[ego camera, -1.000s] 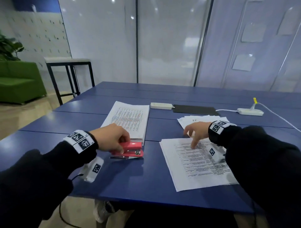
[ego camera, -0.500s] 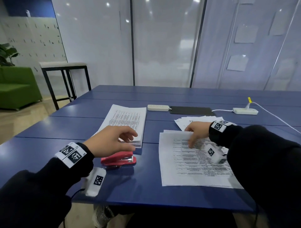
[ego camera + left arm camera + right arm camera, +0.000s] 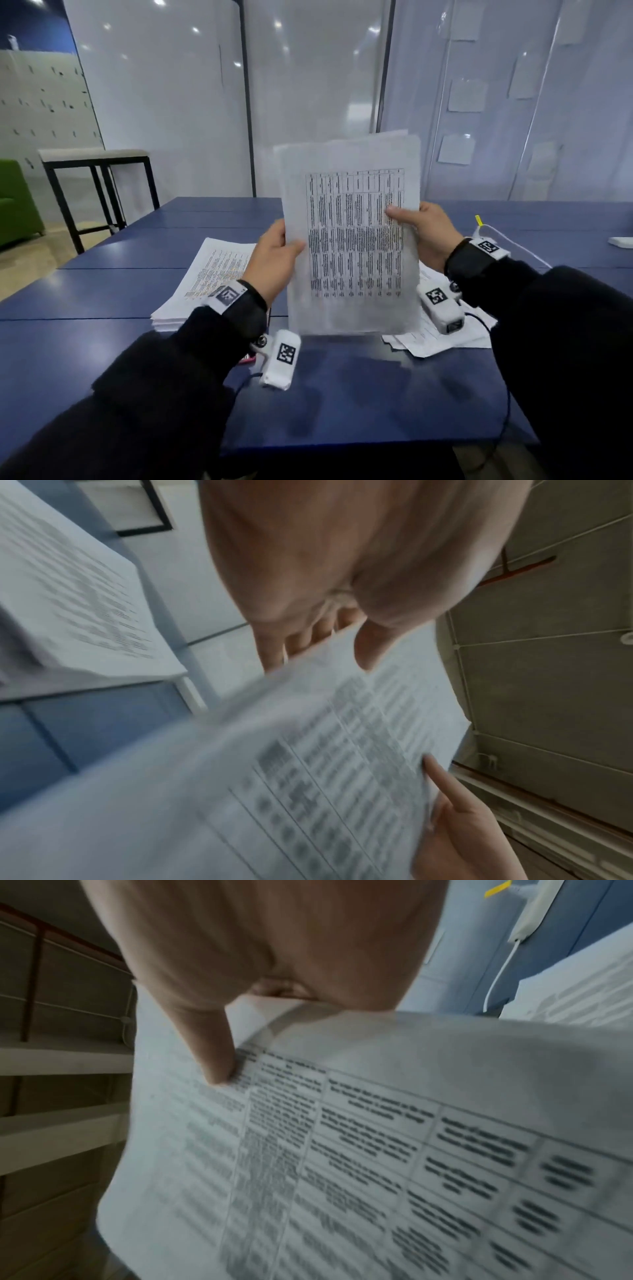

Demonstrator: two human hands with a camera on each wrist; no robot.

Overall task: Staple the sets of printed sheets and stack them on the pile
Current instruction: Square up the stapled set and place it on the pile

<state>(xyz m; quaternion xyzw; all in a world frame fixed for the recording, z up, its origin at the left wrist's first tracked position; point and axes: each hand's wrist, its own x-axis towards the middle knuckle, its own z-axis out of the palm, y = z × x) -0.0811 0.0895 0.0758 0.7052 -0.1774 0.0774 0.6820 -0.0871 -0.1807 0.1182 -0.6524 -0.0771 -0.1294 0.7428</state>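
Note:
A set of printed sheets (image 3: pixel 352 236) stands upright, its lower edge on or just above the blue table (image 3: pixel 342 394). My left hand (image 3: pixel 277 255) grips its left edge, thumb on the front. My right hand (image 3: pixel 419 228) grips the right edge the same way. The wrist views show the set (image 3: pixel 325 764) (image 3: pixel 377 1137) pinched between thumb and fingers of each hand (image 3: pixel 329 637) (image 3: pixel 222 1053). The thick pile (image 3: pixel 209 277) of stapled sets lies at the left. Only a red sliver of the stapler (image 3: pixel 247 359) shows under my left wrist.
Loose printed sheets (image 3: pixel 442 335) lie on the table at the right, under my right wrist. A white power strip (image 3: pixel 479 236) with a cable sits behind my right hand. A black-framed side table (image 3: pixel 96 185) and a green sofa (image 3: pixel 17 205) stand off to the left.
My left hand let go of the stapler and moved right. Both hands lifted the set of sheets off the table and stood it upright.

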